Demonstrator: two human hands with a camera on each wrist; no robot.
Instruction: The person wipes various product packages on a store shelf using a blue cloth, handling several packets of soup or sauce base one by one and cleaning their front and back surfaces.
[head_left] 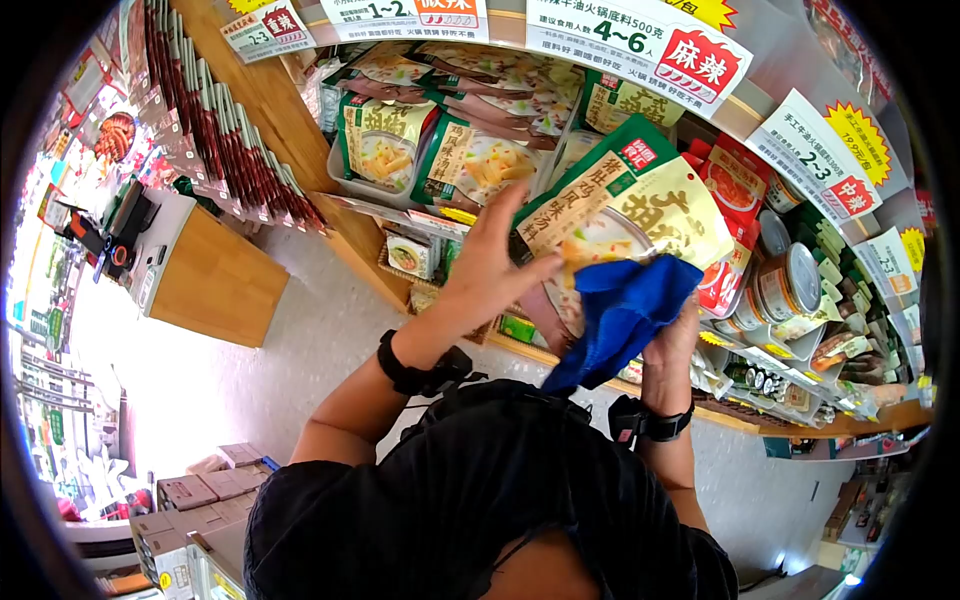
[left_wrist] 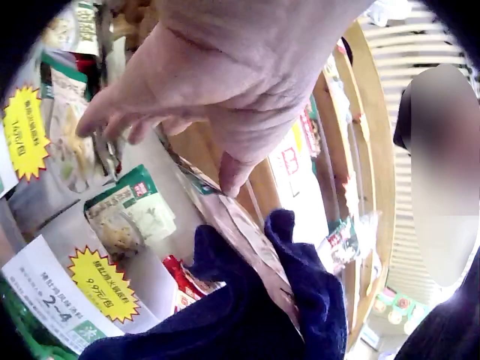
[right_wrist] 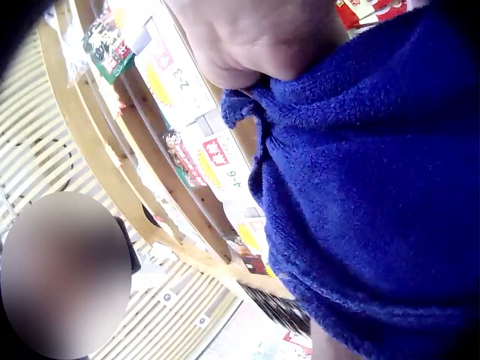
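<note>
A large soup-base packet (head_left: 640, 205), cream and green with a picture of a bowl, is held up before the shelf. A blue towel (head_left: 630, 310) lies over its lower right part. My right hand (head_left: 678, 335) grips the towel at the packet's right side; in the right wrist view the hand (right_wrist: 259, 37) is bunched into the cloth (right_wrist: 375, 172). With fingers spread, my left hand (head_left: 490, 275) is at the packet's left side, thumb over its edge. The left wrist view shows the hand (left_wrist: 225, 82) above the packet's thin edge (left_wrist: 247, 240), the towel (left_wrist: 225, 300) below.
Similar packets (head_left: 480, 165) fill white bins on the shelf ahead. Price cards (head_left: 640, 50) hang above. Jars (head_left: 785, 280) and red packets (head_left: 735, 185) stand at right. Dark red packets (head_left: 215, 120) hang at left, near a wooden counter (head_left: 225, 285). Cardboard boxes (head_left: 195, 490) are stacked lower left.
</note>
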